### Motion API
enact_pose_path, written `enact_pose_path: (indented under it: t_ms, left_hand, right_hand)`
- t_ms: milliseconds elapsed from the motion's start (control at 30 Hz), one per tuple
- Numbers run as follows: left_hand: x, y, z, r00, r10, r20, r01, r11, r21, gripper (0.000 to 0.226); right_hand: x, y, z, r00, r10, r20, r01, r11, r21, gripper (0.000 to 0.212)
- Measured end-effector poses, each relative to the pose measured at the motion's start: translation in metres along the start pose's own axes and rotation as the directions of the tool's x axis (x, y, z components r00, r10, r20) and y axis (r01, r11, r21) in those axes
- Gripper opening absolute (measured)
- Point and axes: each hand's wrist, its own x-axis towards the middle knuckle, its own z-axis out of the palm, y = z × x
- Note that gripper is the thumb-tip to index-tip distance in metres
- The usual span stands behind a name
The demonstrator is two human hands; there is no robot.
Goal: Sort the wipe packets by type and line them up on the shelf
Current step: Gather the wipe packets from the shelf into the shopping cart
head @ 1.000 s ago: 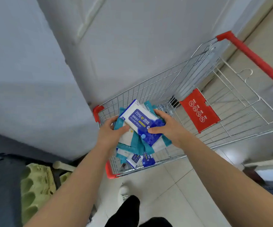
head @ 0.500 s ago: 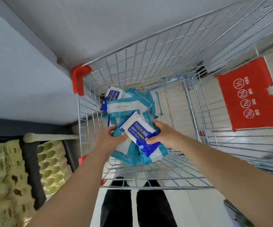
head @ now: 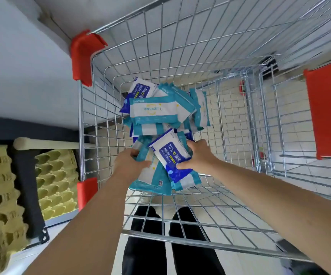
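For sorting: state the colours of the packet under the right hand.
White and dark blue alcohol-wipe packet, head view.

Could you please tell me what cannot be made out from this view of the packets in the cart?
- Head view: how many packets the left hand and right hand hold; the blue alcohol wipes packet on top covers the teal ones.
- How many packets lie in the loose pile; they overlap.
- The shelf: not in view.
- The red sign: cut off by the right edge.

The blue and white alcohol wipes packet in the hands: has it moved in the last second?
Yes. The blue and white alcohol wipes packet has dropped from above the wire cart's rim into it.
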Motion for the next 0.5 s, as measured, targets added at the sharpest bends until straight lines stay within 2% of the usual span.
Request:
enact_pose_path:
  t_ms: [67, 167, 267, 333, 500]
  left_hand:
    - [-0.003, 0.001, -0.003, 0.999, 0.018, -0.038, -0.015, 0.998, 0.055, 0.041]
    - [-0.017, 0.009, -0.012, 0.995, 0.060, -0.078, -0.050, 0.991, 0.126, 0.042]
    - [-0.041, 0.024, -0.029, 0.989, 0.121, -0.091, -0.099, 0.972, 0.212, 0.040]
    - [-0.067, 0.033, -0.046, 0.979, 0.176, -0.106, -0.149, 0.962, 0.228, 0.040]
    - [-0.154, 0.057, -0.104, 0.924, 0.315, -0.215, -0.232, 0.912, 0.338, 0.032]
  right_hand:
    - [-0.004, -0.005, -0.001, 0.999, -0.014, -0.042, 0.007, 0.987, -0.158, 0.087]
    - [-0.020, -0.016, -0.013, 0.997, -0.044, -0.057, 0.040, 0.997, -0.071, 0.086]
    - [-0.046, -0.031, -0.025, 0.996, -0.091, -0.003, 0.091, 0.995, -0.042, 0.070]
    - [-0.069, -0.048, -0.033, 0.986, -0.165, -0.014, 0.162, 0.979, -0.126, 0.059]
    - [-0.139, -0.112, -0.059, 0.922, -0.386, -0.039, 0.355, 0.880, -0.316, 0.052]
